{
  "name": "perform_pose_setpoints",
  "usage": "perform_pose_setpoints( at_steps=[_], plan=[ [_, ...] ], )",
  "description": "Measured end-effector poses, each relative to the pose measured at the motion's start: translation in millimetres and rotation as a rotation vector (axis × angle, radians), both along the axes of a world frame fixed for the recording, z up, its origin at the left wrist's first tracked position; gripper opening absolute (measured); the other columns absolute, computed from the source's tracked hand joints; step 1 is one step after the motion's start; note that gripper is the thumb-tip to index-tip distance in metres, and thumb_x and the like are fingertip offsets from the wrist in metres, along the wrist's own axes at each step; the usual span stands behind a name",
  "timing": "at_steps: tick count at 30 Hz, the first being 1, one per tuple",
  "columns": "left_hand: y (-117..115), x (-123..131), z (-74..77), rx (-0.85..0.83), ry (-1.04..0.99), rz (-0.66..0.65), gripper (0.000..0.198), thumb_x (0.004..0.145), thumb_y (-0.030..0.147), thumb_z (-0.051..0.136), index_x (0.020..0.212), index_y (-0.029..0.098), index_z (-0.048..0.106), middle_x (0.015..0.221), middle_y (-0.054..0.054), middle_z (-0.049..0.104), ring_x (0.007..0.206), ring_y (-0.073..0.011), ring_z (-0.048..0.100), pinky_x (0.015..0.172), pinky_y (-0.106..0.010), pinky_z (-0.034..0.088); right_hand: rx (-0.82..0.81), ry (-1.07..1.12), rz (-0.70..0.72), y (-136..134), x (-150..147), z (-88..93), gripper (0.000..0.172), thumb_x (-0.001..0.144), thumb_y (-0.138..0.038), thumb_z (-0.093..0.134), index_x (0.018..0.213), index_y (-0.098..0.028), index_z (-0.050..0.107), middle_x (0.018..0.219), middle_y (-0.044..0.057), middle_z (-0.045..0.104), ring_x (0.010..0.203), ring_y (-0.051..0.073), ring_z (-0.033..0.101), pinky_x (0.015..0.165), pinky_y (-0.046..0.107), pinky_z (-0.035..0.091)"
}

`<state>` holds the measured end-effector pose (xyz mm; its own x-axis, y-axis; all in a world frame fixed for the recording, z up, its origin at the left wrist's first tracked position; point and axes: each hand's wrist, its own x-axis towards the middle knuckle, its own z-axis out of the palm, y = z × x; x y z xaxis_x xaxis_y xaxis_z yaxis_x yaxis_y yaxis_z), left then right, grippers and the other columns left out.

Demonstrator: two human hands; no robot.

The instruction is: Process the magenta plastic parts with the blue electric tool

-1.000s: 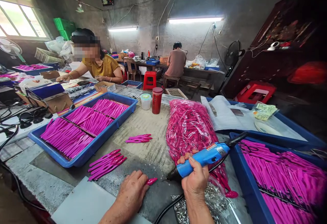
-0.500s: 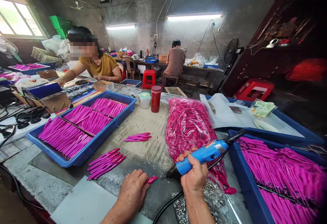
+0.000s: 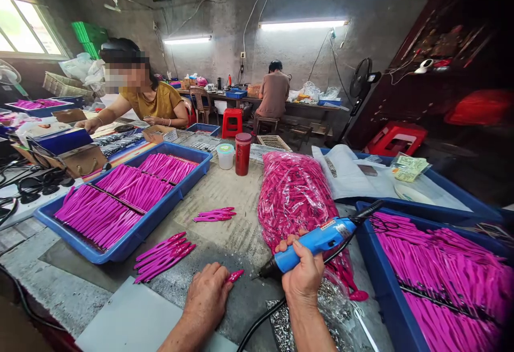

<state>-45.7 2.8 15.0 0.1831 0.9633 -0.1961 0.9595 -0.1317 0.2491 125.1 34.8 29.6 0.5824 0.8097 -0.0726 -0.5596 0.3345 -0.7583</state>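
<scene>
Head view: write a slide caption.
Left hand holds a glossy pink pointed piece; right hand grips a blue cylindrical power tool.

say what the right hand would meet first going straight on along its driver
Likely the left hand with its pink piece, reached by the tip of the blue driver; depth is unclear, so the tabletop might come first.

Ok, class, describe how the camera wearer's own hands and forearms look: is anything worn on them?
The left hand and right hand are ungloved, with no ring, watch or bracelet visible. The left forearm and right forearm show no sleeves; anything higher is out of view.
</scene>
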Motion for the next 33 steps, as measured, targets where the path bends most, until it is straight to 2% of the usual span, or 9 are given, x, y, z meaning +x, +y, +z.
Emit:
perform_pose_setpoints(
  at_steps=[5, 11, 16, 26, 33],
  plan=[
    [2, -3, -2.2, 0.091, 0.02, 0.03, 0.017, 0.084, 0.02, 0.046, 0.077, 0.021, 0.061, 0.085, -0.002, 0.063, 0.085, -0.0181, 0.057, 0.071, -0.028, 0.04, 0.001, 0.009, -0.009, 0, -1, -0.2, 0.041, 0.057, -0.03, 0.066, 0.089, -0.02, 0.044, 0.062, -0.006, 0.051, 0.048, 0.014, 0.051, 0.049, 0.027, 0.043],
    [7, -4, -1.8, 0.092, -0.013, 0.032, 0.017, 0.084, 0.02, 0.046, 0.076, 0.019, 0.061, 0.083, -0.003, 0.063, 0.084, -0.0178, 0.058, 0.072, -0.027, 0.042, -0.002, 0.024, -0.018, 0, -1, 0.6, 0.04, 0.056, -0.029, 0.066, 0.089, -0.02, 0.045, 0.063, -0.006, 0.05, 0.048, 0.013, 0.051, 0.047, 0.026, 0.043],
    [8, -7, -2.6, 0.086, -0.093, 0.055, 0.018, 0.083, 0.021, 0.047, 0.076, 0.019, 0.063, 0.081, -0.003, 0.063, 0.083, -0.0185, 0.059, 0.072, -0.028, 0.044, -0.012, 0.039, -0.025, 0, -2, 3.1, 0.042, 0.054, -0.029, 0.066, 0.088, -0.02, 0.045, 0.061, -0.005, 0.051, 0.046, 0.014, 0.05, 0.047, 0.026, 0.041],
    [11, -16, -15.6, 0.204, -0.291, 0.083, 0.019, 0.079, 0.027, 0.047, 0.071, 0.02, 0.063, 0.071, -0.003, 0.062, 0.072, -0.0173, 0.06, 0.066, -0.026, 0.046, 0.009, 0.035, -0.023, 0, -2, 2.1, 0.039, 0.056, -0.028, 0.065, 0.088, -0.021, 0.044, 0.06, -0.005, 0.05, 0.047, 0.015, 0.05, 0.046, 0.028, 0.042],
    [16, -21, -7.9, 0.111, -0.442, 0.116, 0.024, 0.079, 0.033, 0.043, 0.072, 0.021, 0.063, 0.071, -0.002, 0.062, 0.07, -0.0164, 0.059, 0.066, -0.026, 0.044, 0.001, 0.072, -0.028, 2, -1, 1.4, 0.043, 0.054, -0.029, 0.067, 0.089, -0.02, 0.044, 0.061, -0.004, 0.052, 0.047, 0.015, 0.051, 0.047, 0.028, 0.043]
  ],
)
